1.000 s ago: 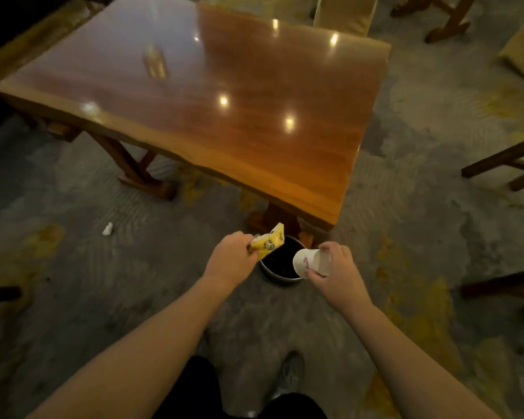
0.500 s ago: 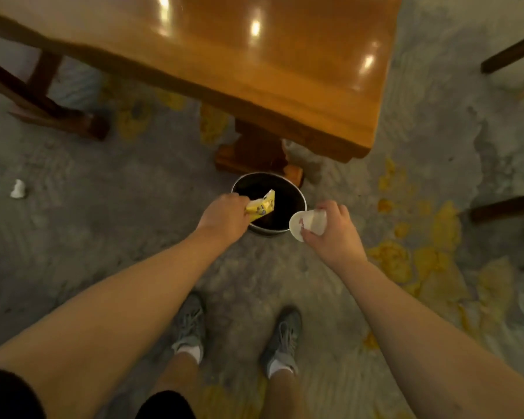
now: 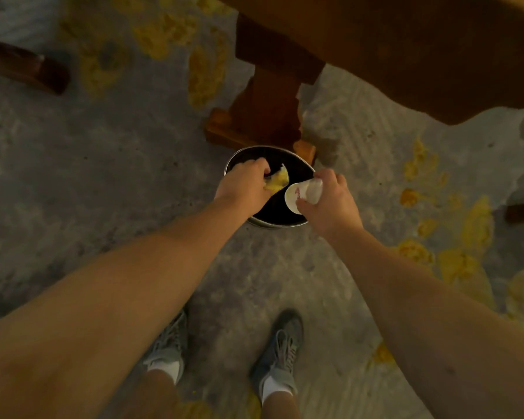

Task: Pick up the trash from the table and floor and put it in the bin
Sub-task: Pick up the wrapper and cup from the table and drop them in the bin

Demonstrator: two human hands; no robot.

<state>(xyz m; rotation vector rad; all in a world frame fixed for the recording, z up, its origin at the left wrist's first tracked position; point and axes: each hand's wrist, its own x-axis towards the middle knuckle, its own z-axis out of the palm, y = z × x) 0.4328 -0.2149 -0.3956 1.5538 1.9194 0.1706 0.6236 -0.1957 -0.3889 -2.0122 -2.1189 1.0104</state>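
A round metal bin (image 3: pixel 297 222) with a dark inside stands on the floor by the table's foot. Over its left half, my left hand (image 3: pixel 245 185) is closed on a crumpled yellow wrapper (image 3: pixel 277 181). My right hand (image 3: pixel 330 198) grips a white paper cup (image 3: pixel 302 193) lying on its side, its mouth pointing left over the bin's right rim. Both hands hover just above the opening.
The wooden table (image 3: pixel 436 52) overhangs at the top right, and its leg and foot (image 3: pixel 263 116) stand right behind the bin. Another wooden foot (image 3: pixel 28 68) lies at the top left. My two grey shoes (image 3: pixel 280 349) are on the grey and yellow carpet below.
The view has tilted down and come closer to the bin. Both hands have moved from beside the rim to over the opening, still holding the wrapper and the cup.
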